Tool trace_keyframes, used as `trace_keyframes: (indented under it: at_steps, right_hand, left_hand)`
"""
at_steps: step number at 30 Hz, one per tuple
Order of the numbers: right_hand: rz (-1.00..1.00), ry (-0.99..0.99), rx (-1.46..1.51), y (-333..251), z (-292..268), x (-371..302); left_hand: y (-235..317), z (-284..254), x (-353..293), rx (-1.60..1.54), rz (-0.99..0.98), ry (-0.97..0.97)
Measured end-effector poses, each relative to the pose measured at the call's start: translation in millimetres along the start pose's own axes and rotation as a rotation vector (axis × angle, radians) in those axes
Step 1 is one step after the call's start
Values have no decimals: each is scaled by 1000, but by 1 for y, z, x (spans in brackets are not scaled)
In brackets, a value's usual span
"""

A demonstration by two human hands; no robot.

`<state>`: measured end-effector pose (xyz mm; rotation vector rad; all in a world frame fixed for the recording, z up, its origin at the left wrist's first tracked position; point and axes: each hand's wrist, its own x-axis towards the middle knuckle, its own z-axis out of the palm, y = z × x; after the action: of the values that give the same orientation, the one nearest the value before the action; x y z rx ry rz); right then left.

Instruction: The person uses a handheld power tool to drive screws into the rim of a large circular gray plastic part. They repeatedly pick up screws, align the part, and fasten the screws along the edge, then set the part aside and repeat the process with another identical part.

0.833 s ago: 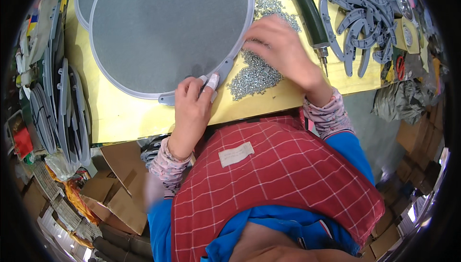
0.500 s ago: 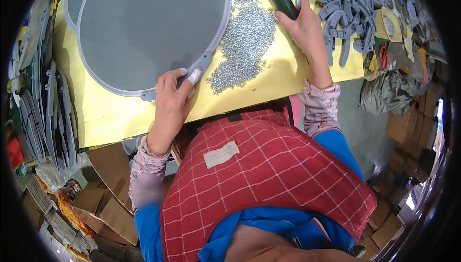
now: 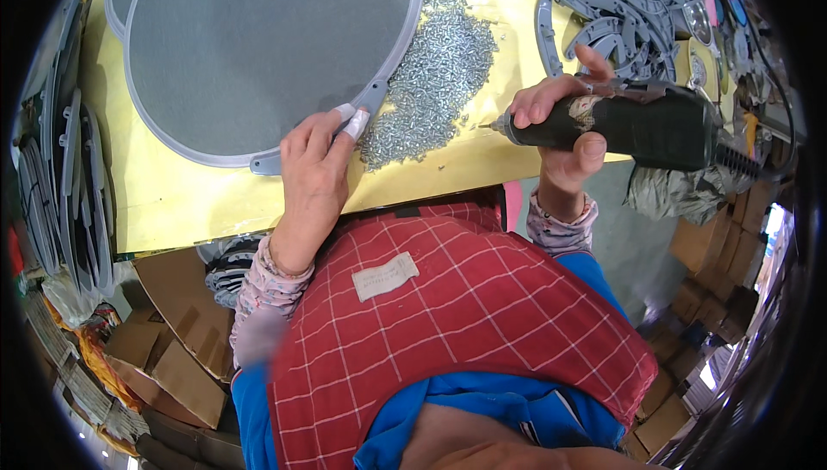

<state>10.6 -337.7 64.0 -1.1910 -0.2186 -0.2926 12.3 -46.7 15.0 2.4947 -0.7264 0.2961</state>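
My left hand (image 3: pixel 312 177), with white wraps on its fingertips, is closed over a curved grey plastic piece (image 3: pixel 372 93) at the near rim of a round mesh screen (image 3: pixel 267 48). The piece's two ends show on either side of my fingers; its middle is covered. In my right hand (image 3: pixel 564 168) is a dark electric screwdriver (image 3: pixel 663 130), lying sideways above the table's edge. Its thin bit points left, toward a heap of small silver screws (image 3: pixel 439 74) beside the mesh screen. The bit does not touch the mesh screen.
Many curved grey pieces (image 3: pixel 637 13) are piled at the back right, with one lying apart. A second round screen lies partly under the first on the yellow tabletop (image 3: pixel 189 211). More frames (image 3: pixel 86 194) stand at left. Cardboard boxes (image 3: pixel 172 341) sit below. A cable trails from the screwdriver.
My right hand has brought the screwdriver from the back of the table toward me and turned it so the bit points left. My left hand keeps its hold on the curved piece.
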Motion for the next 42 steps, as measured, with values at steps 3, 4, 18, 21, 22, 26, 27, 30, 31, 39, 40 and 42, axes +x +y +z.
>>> trace_keyframes:
  at_steps: [3,4,18,21,22,26,27,30,31,39,40,42]
  right_hand:
    - [-36,-64,6,3,6,-2]
    - [-38,-83,18,4,9,-2]
    - [-135,-476,167,23,75,22]
    - [-139,-485,166,26,77,21]
    - [-141,-468,172,26,78,20]
    - [-124,-469,200,24,78,20]
    - [-116,-471,199,24,78,20]
    - [-130,-470,172,24,80,18]
    - [-154,-479,171,24,80,18]
    - [-170,-495,162,21,78,21]
    - [-178,-496,171,22,78,22]
    - [-186,-500,177,24,79,22]
  left_hand:
    - [-1,-2,3,-74,26,0]
    - [-2,-3,2,-96,31,-3]
    - [5,2,3,-296,-35,81]
    - [5,6,2,-295,-43,93]
    - [5,7,2,-295,-40,98]
    - [5,8,3,-283,-37,106]
    - [6,7,4,-284,-38,102]
    - [6,6,5,-285,-35,90]
    - [6,7,4,-283,-38,90]
    - [5,7,4,-319,-47,79]
    - [4,8,4,-322,-46,79]
    - [4,8,3,-317,-45,71]
